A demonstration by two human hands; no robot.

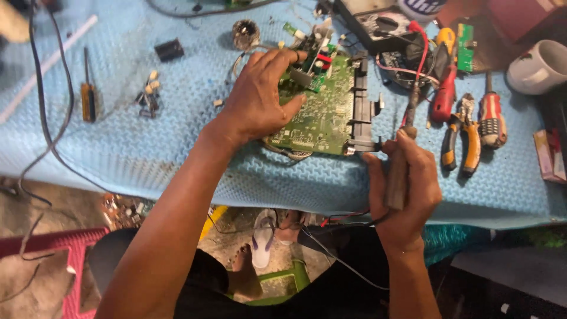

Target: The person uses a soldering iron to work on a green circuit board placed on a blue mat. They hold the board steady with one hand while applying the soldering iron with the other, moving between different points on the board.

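Board on blue worktop pinned under left hand, right hand clenched round soldering iron; iron could slip and burn nearby wires.

Light is even and fairly bright across the upper half of the frame, cool in tone on the blue mat; shadows there are soft and short; the lower half — floor and lap — falls dim; the white mug at upper right is nearly blown out; detail is slightly soft throughout; edges bow a little — wide-lens distortion.
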